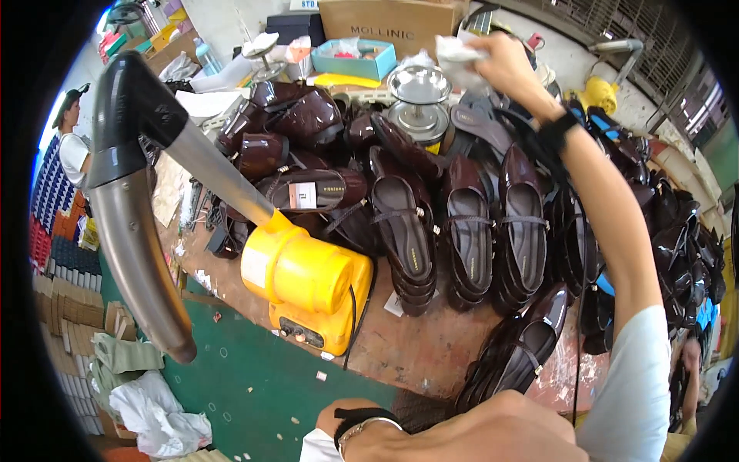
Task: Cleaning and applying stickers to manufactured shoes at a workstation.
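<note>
The right hand (502, 63) is raised over the far side of the workbench (419, 343), and its fingers are closed around a crumpled white cloth (456, 58), which sits high above the shoes, near a shiny metal stand (419, 100) with round plates. A black band goes around the wrist of this arm, and the light sleeve comes into the picture from the lower right. The left hand (481, 431) is very close to the camera at the lower edge, seen from its back; the fingers seem curled, but I cannot tell if they hold anything. Just above it, at the near edge of the bench, lies a stack of dark flat shoes (519, 350). More dark brown glossy shoes (462, 223) with thin straps are piled in rows across the middle of the bench, some stacked one on another. On the left side stands a yellow machine (308, 289) with a grey metal pipe (146, 231) that rises and bends down toward the green floor (254, 385). Behind the shoes there is a light blue box (354, 58) and a brown carton (389, 27). At the far left another person (71, 135) stands near stacked boxes.
</note>
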Demonstrator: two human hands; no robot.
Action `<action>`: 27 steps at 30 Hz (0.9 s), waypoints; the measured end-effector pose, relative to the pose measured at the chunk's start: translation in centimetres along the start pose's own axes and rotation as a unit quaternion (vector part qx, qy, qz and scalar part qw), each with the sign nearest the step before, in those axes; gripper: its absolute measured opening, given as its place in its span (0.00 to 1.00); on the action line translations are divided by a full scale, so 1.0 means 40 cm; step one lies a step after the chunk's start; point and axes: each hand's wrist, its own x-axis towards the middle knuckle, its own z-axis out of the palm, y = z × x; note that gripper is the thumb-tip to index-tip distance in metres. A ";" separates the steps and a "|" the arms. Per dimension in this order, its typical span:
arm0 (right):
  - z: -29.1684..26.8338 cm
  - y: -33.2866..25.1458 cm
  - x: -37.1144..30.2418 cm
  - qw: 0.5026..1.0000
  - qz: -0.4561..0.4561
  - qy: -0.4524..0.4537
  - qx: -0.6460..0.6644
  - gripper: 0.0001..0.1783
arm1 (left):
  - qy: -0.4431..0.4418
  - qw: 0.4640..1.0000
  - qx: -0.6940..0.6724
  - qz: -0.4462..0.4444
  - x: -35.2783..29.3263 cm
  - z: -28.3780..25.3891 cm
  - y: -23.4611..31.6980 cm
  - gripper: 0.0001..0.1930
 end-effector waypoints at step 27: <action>0.410 0.087 -0.008 0.991 -0.068 -0.095 -0.072 0.15 | 0.025 0.783 0.550 -0.291 -0.576 -0.215 -0.346 0.12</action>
